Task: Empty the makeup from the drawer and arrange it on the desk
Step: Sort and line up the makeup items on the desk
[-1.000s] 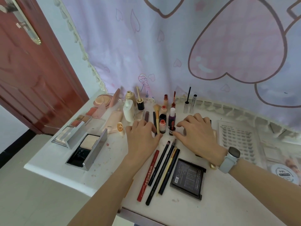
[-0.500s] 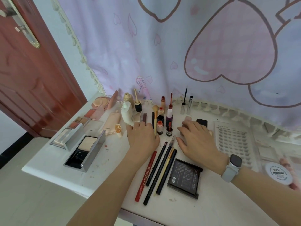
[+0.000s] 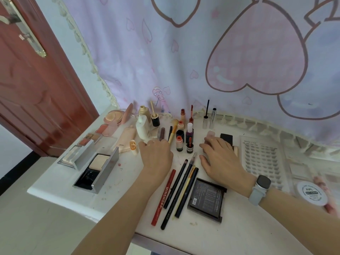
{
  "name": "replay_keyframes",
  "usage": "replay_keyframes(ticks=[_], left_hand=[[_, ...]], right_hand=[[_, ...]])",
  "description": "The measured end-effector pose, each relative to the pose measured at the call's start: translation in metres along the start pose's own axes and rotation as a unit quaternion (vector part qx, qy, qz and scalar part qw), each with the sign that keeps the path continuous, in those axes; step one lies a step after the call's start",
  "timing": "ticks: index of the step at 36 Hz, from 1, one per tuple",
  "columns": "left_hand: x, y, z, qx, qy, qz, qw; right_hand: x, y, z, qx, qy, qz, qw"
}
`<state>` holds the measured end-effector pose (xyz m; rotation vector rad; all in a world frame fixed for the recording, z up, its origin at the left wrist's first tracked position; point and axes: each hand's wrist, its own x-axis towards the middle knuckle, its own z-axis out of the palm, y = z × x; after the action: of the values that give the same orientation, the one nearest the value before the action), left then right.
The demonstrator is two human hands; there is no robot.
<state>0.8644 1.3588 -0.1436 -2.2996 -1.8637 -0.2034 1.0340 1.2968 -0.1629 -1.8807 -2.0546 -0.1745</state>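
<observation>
Read "MINSHGEE" in white capitals along the red pencil [image 3: 162, 196], leftmost of the pencils beside the black palette [image 3: 206, 199]. Read "XOYO" at the top left corner of the lash tray [image 3: 261, 161], right of that palette and further back on the worktop [image 3: 248, 234]. Made out "PIPL" on the round white lid [image 3: 311, 193], right of the palette; smaller lines under it too blurred. Saw rows of fine white print and a small barcode sticker on the palette itself, unreadable. Noted dark lettering on two small bottles [image 3: 184, 147] behind the palette, not legible.
</observation>
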Motion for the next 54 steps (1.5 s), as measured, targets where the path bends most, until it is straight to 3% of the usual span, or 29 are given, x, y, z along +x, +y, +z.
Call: replay_keyframes(ticks=[7, 11, 17, 21, 25, 28, 31, 35, 37, 43, 47, 49, 51, 54], left_hand=[[-0.005, -0.011, -0.007, -0.025, 0.017, -0.025, 0.999], [-0.018, -0.024, -0.019, -0.089, 0.066, -0.038, 0.993], [-0.043, -0.046, -0.031, -0.3, 0.11, -0.042, 0.947], [-0.059, -0.055, -0.037, -0.34, 0.139, -0.018, 0.93], [-0.073, -0.062, -0.039, -0.393, 0.172, -0.008, 0.903], [-0.085, -0.066, -0.038, -0.426, 0.199, 0.016, 0.883], [-0.095, -0.07, -0.033, -0.447, 0.212, 0.032, 0.869], [-0.109, -0.072, -0.029, -0.462, 0.217, 0.065, 0.857], [-0.113, -0.074, -0.029, -0.469, 0.216, 0.072, 0.854], [-0.124, -0.092, -0.017, -0.429, 0.204, 0.012, 0.88], [-0.144, -0.108, -0.001, -0.353, 0.21, 0.004, 0.912], [-0.154, -0.116, 0.007, -0.319, 0.2, 0.014, 0.926], [-0.162, -0.123, 0.013, -0.305, 0.192, 0.022, 0.933], [-0.172, -0.133, 0.022, -0.282, 0.19, 0.045, 0.939]], right_hand=[[0.001, 0.001, 0.001, -0.015, -0.01, 0.001, 1.0], [0.0, 0.001, 0.003, -0.004, 0.001, 0.004, 1.0], [0.003, 0.001, 0.003, 0.005, -0.006, 0.01, 1.0], [0.002, 0.001, -0.002, 0.055, 0.022, 0.005, 0.998], [-0.001, -0.001, -0.014, 0.119, 0.101, -0.029, 0.987], [-0.001, -0.017, -0.036, 0.301, 0.033, 0.004, 0.953], [0.0, -0.045, -0.056, 0.477, -0.04, 0.002, 0.878], [-0.003, -0.081, -0.068, 0.58, -0.062, -0.036, 0.811], [-0.003, -0.095, -0.069, 0.599, -0.053, -0.043, 0.797], [0.003, -0.115, -0.07, 0.519, -0.001, -0.116, 0.847], [0.004, -0.117, -0.061, 0.283, -0.012, -0.242, 0.928], [0.001, -0.122, -0.054, 0.172, -0.006, -0.34, 0.924], [-0.001, -0.129, -0.043, 0.084, 0.011, -0.431, 0.899], [-0.001, -0.139, -0.029, 0.03, 0.023, -0.486, 0.873]])
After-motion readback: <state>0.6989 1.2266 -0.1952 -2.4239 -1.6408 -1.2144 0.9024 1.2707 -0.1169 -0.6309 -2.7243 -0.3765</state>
